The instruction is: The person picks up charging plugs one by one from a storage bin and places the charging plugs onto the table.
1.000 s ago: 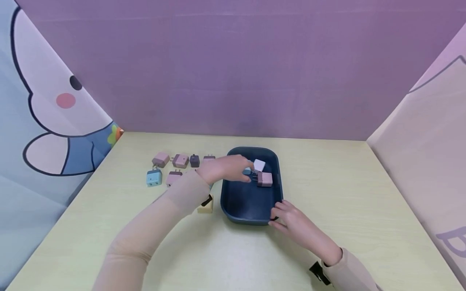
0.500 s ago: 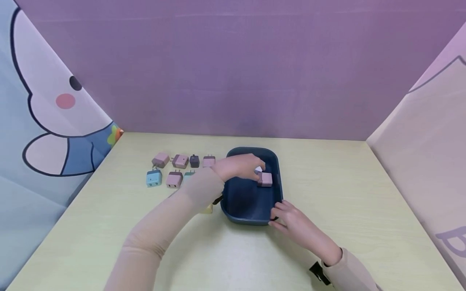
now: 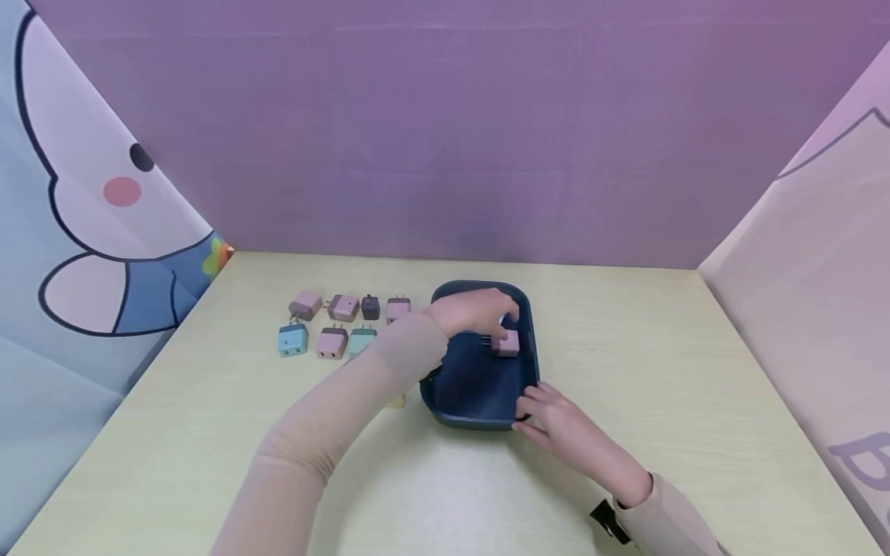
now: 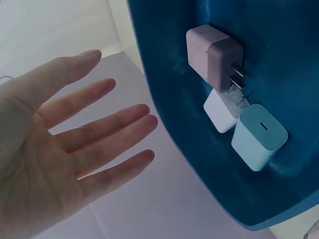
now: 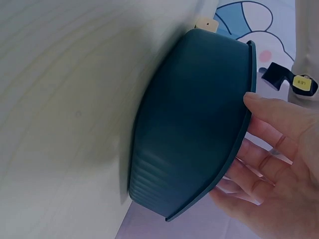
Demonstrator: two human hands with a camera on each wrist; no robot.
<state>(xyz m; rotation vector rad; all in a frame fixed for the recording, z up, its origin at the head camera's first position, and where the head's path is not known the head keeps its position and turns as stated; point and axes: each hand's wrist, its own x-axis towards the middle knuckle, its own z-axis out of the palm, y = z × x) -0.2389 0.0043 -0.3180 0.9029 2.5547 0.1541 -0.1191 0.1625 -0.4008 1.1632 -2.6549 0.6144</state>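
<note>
A dark blue plastic bin [image 3: 480,423] stands on the table, holding a pink charger [image 4: 212,55], a white charger [image 4: 222,109] and a light blue charger [image 4: 259,137] close together. Above the bin's far part is my left hand [image 3: 473,310], its fingers spread and nothing held in them, as the left wrist view [image 4: 75,129] shows. It partly hides the chargers in the head view. At the bin's near right corner my right hand [image 3: 559,425] grips the rim, thumb on the outer side and fingers over the edge.
Left of the bin lie several chargers in rows, among them a blue one [image 3: 293,340], a pink one [image 3: 332,342], a black one [image 3: 371,307] and a green one [image 3: 361,340]. My left sleeve [image 3: 361,394] covers most of a yellow one [image 3: 396,401]. A purple backdrop [image 3: 445,139] rises behind.
My left hand has moved right across the bin, away from the light blue charger and over the white and pink ones. The right hand keeps its grip on the rim.
</note>
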